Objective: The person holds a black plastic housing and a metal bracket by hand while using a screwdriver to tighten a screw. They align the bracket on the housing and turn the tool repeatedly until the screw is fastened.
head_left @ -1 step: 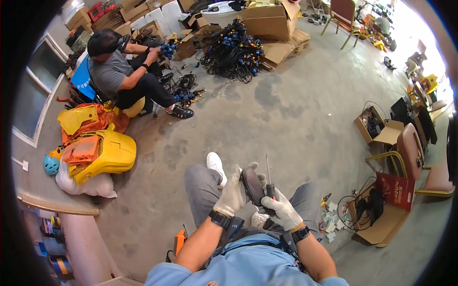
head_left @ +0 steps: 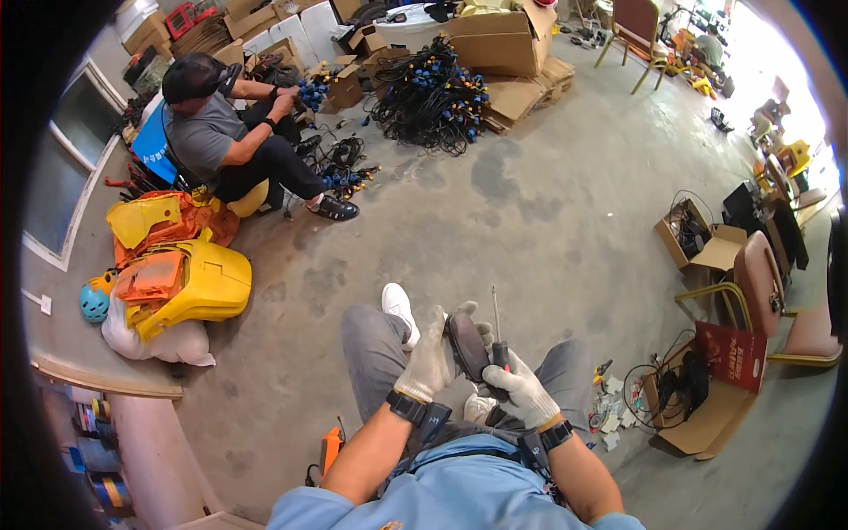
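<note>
Above my lap, my left hand [head_left: 433, 358], in a pale knitted work glove, grips a dark oval casing [head_left: 466, 346] from its left side. Its exact kind is unclear. My right hand [head_left: 523, 389], gloved alike, is closed around the dark handle of a screwdriver [head_left: 496, 322], whose metal shaft points up and away from me. That handle stands close by the casing's right edge, and my right fingers reach its lower end; I cannot tell whether they touch it. Part of the casing's far side is hidden by the left fingers.
Beside my right leg lie small white scraps [head_left: 611, 411] and an open cardboard box [head_left: 707, 424] with black cables. Yellow and orange plastic shells [head_left: 208, 281] are piled at left. A seated co-worker [head_left: 208, 132] handles blue-ended cables near a large cable heap [head_left: 433, 97]. Chairs [head_left: 755, 278] line the right.
</note>
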Action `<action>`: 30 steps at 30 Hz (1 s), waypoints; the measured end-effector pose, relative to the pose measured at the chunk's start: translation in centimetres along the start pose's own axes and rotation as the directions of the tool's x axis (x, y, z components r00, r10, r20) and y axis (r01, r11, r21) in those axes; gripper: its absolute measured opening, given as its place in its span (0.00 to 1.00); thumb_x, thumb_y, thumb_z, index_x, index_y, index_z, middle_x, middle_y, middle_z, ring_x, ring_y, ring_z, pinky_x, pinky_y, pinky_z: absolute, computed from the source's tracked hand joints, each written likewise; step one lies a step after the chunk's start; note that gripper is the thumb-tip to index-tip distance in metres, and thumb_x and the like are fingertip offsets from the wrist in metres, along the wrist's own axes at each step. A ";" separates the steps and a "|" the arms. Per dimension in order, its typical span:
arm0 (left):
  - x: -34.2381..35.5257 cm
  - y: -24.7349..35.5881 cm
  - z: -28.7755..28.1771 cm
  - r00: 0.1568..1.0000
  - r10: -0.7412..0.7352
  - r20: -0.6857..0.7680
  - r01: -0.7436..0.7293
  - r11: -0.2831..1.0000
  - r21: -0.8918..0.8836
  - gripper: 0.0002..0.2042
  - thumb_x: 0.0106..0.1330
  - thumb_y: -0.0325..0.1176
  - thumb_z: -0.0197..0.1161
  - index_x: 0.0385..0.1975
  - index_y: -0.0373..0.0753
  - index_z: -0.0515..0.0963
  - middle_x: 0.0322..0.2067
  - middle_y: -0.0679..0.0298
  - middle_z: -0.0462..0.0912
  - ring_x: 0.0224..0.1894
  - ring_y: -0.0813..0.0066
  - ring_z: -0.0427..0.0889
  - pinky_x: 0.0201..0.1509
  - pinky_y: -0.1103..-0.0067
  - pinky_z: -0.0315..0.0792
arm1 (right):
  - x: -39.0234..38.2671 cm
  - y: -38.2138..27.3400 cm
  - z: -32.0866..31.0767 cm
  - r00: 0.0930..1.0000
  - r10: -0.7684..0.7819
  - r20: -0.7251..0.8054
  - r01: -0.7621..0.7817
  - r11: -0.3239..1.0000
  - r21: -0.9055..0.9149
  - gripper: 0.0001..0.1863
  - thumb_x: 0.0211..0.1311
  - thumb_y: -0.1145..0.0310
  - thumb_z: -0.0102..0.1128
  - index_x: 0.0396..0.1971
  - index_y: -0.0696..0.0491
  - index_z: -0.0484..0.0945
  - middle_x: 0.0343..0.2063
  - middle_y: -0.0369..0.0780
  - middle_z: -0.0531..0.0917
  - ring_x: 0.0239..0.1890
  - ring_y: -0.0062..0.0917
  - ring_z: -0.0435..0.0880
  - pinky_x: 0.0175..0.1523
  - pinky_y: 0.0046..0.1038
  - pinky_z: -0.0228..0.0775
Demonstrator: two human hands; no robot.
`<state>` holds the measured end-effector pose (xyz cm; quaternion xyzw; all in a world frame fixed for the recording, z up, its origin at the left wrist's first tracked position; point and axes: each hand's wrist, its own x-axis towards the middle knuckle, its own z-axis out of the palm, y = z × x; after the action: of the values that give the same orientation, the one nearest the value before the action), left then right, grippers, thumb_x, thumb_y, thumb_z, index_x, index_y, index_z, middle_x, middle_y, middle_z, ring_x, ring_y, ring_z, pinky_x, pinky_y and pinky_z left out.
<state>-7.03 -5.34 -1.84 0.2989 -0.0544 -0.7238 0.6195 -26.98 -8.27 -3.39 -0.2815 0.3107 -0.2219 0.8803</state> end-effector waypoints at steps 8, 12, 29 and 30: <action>0.4 0.2 -1.7 0.985 0.055 -0.162 -0.033 0.990 0.136 0.26 0.81 0.54 0.54 0.68 0.43 0.69 0.53 0.61 0.82 0.56 0.62 0.84 0.59 0.64 0.83 | 0.0 -0.2 0.3 0.995 -0.070 -0.067 0.068 0.997 -0.039 0.28 0.64 0.68 0.70 0.61 0.61 0.70 0.46 0.40 0.81 0.41 0.21 0.82 0.47 0.25 0.79; 0.3 0.2 -2.3 0.977 0.066 -0.204 -0.005 0.959 0.284 0.28 0.80 0.53 0.57 0.71 0.43 0.68 0.50 0.65 0.82 0.50 0.67 0.84 0.55 0.67 0.81 | 0.2 -0.2 -1.7 0.955 -0.165 -0.244 0.122 0.976 -0.183 0.21 0.63 0.70 0.70 0.52 0.60 0.73 0.39 0.39 0.81 0.37 0.20 0.81 0.45 0.25 0.78; 0.8 -1.8 -3.1 0.993 -0.098 0.063 0.101 0.994 -0.043 0.28 0.83 0.53 0.43 0.60 0.32 0.75 0.52 0.47 0.85 0.54 0.54 0.86 0.59 0.62 0.83 | -0.3 0.8 0.3 0.996 0.012 -0.093 -0.042 0.945 -0.324 0.26 0.63 0.60 0.70 0.54 0.63 0.78 0.36 0.31 0.79 0.38 0.15 0.76 0.45 0.21 0.71; 0.9 -1.9 -3.2 0.999 -0.049 -0.022 0.048 0.998 -0.038 0.26 0.83 0.51 0.43 0.56 0.32 0.77 0.50 0.48 0.86 0.52 0.54 0.87 0.58 0.62 0.83 | -0.9 -0.5 0.8 0.995 -0.017 -0.101 -0.024 0.919 -0.393 0.23 0.64 0.60 0.69 0.51 0.62 0.79 0.34 0.31 0.79 0.36 0.14 0.76 0.42 0.21 0.70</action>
<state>-7.11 -4.87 -5.62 0.2968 -0.0262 -0.7361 0.6077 -27.22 -7.83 -2.23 -0.4405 0.3943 -0.1674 0.7890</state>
